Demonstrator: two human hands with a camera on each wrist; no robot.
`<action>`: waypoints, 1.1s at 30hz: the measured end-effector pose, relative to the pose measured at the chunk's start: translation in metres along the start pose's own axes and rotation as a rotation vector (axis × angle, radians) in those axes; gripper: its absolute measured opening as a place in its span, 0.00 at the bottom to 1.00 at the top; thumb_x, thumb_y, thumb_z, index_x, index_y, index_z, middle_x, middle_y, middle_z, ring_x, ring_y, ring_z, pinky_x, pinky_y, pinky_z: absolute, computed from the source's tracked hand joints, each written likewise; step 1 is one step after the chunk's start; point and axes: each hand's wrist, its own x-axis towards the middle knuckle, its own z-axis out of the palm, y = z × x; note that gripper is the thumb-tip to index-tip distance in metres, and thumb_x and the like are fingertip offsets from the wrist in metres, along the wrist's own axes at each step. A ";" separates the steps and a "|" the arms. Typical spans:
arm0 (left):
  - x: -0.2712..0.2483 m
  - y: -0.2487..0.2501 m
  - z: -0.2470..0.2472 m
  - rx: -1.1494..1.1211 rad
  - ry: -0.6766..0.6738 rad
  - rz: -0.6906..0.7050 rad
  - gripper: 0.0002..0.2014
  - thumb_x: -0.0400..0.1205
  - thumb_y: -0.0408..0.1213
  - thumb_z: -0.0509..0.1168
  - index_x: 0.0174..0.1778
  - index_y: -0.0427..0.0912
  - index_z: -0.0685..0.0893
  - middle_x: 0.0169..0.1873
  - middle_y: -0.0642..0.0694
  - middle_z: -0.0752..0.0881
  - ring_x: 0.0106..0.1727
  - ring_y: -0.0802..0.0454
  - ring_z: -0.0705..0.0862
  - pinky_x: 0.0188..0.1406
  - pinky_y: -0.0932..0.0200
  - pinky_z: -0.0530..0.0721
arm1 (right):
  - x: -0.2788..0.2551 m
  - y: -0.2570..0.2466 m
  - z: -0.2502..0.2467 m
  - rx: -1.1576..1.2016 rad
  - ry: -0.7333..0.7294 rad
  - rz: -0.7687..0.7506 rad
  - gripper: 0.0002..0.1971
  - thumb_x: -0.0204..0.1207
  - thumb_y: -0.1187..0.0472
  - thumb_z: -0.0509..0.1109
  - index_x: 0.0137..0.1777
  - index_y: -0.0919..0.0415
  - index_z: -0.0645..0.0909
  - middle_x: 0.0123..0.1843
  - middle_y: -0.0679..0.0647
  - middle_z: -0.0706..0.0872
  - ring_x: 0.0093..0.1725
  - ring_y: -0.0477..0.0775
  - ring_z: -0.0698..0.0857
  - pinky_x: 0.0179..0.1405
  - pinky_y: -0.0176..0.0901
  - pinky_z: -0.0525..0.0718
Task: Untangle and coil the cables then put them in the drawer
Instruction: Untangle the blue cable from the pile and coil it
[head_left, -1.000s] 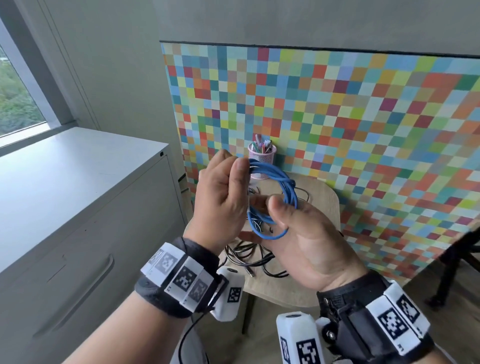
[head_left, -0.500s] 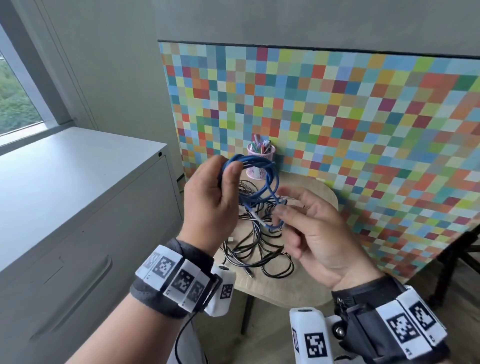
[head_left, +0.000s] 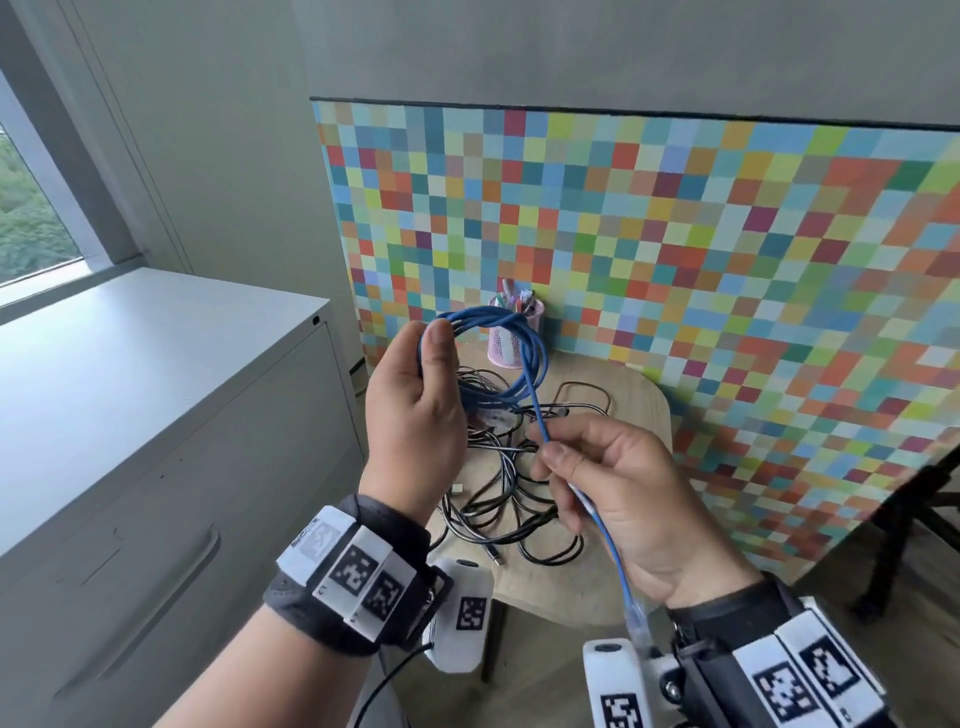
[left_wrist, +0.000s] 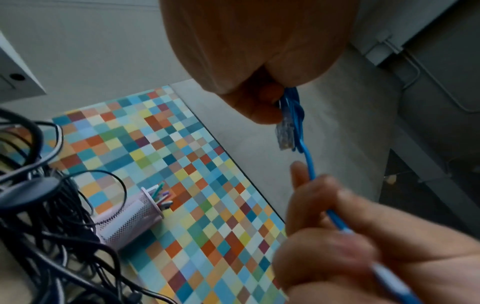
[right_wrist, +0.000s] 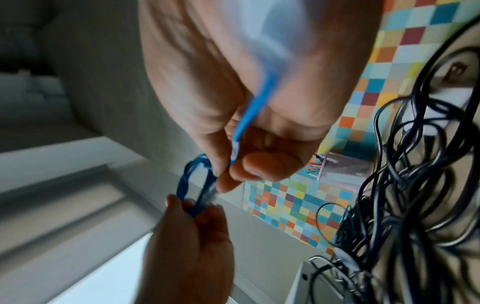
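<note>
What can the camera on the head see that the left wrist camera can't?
Only the head view shows the whole blue cable coil, the grey cabinet with its drawer handle, the window and the round table. Only the left wrist view shows the clear plug hanging just under the left hand. Both show the left hand holding the coil, the right hand pinching the loose blue end, the black cables, the pink pen cup and the colourful squares board.

Head camera looks down and forward over both wrists at the small worktop (head_left: 631, 587). Each wrist camera sits tight under its own palm, facing the fingers. All three share the blue cable (head_left: 524, 358) and pink pen cup (head_left: 506, 340).
</note>
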 end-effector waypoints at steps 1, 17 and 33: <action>-0.001 0.003 0.001 -0.026 -0.003 -0.024 0.20 0.92 0.50 0.54 0.34 0.46 0.71 0.27 0.59 0.69 0.29 0.56 0.67 0.29 0.55 0.68 | 0.001 0.002 -0.001 -0.047 0.025 -0.019 0.11 0.79 0.70 0.74 0.45 0.55 0.94 0.38 0.62 0.90 0.29 0.51 0.79 0.22 0.39 0.75; -0.005 0.024 0.014 -0.101 -0.090 0.079 0.14 0.93 0.41 0.56 0.41 0.54 0.76 0.30 0.66 0.80 0.31 0.65 0.77 0.35 0.70 0.76 | -0.003 -0.011 0.009 0.048 0.138 -0.178 0.09 0.78 0.54 0.74 0.41 0.59 0.83 0.32 0.62 0.77 0.25 0.58 0.73 0.21 0.44 0.70; -0.030 0.027 0.025 -0.329 -0.198 -0.126 0.18 0.88 0.48 0.58 0.40 0.40 0.84 0.35 0.55 0.86 0.39 0.60 0.82 0.44 0.67 0.80 | -0.002 -0.022 0.028 0.433 0.106 -0.147 0.13 0.73 0.67 0.68 0.49 0.66 0.94 0.57 0.69 0.93 0.60 0.63 0.93 0.62 0.50 0.91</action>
